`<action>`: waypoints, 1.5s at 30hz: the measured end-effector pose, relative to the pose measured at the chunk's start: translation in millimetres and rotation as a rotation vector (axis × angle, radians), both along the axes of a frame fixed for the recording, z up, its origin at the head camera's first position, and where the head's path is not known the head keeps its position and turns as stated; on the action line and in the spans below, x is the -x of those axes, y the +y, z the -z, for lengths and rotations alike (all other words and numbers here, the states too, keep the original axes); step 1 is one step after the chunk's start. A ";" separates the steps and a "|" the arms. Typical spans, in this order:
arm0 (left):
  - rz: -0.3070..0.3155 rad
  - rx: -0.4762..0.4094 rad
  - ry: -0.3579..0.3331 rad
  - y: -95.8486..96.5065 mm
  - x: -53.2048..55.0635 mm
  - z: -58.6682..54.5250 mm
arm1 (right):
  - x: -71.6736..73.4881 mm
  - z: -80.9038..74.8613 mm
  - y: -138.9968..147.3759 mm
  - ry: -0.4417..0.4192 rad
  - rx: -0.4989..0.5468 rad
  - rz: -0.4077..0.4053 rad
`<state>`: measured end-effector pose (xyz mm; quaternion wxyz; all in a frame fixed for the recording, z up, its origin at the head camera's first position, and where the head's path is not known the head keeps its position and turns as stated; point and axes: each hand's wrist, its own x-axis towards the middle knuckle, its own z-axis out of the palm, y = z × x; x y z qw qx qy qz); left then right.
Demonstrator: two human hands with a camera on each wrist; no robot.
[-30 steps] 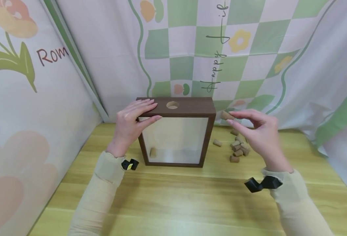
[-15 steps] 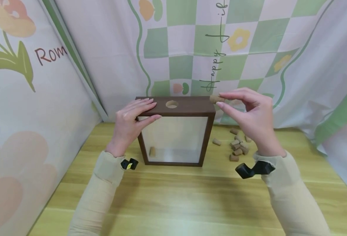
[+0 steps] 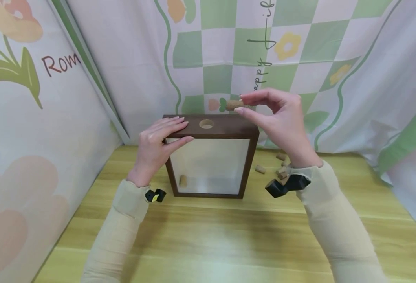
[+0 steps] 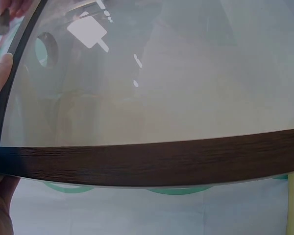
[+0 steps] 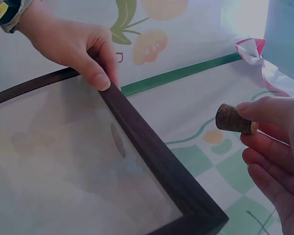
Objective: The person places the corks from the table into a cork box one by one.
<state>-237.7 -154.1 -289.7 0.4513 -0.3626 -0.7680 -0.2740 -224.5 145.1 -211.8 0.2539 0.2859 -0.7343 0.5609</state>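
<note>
A dark wooden shadow box frame [image 3: 232, 127] with a clear front stands upright on the table. Its top edge has a round hole [image 3: 206, 124], and one cork [image 3: 183, 181] stands inside at the lower left. My left hand [image 3: 154, 147] grips the top left corner, thumb on the front and fingers over the top. Above the top edge, right of the hole, my right hand [image 3: 278, 118] pinches a cork [image 3: 234, 105] between thumb and fingertips. That cork [image 5: 230, 119] is held roughly sideways and clear of the frame in the right wrist view.
Several loose corks [image 3: 282, 172] lie on the wooden table [image 3: 208, 236] right of the frame, partly hidden by my right wrist. One cork [image 3: 260, 169] lies apart, nearer the frame. A patterned curtain [image 3: 218, 51] hangs close behind.
My right hand has carried its cork left and up, from beside the frame's right side to above its top edge. My left hand has stayed in place on the corner.
</note>
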 end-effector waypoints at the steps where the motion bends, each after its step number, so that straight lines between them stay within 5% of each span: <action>1: 0.000 0.001 0.001 0.0 0.1 -0.2 | 1.7 -1.3 -1.7 -0.004 -0.001 -0.006; 24: -0.006 -0.022 0.006 -1.1 -0.2 -0.1 | 34.9 -8.6 -34.7 -0.091 -0.307 -0.028; 45: -0.005 -0.016 0.013 -0.1 0.8 1.4 | 34.8 2.0 -38.6 -0.095 -0.379 -0.077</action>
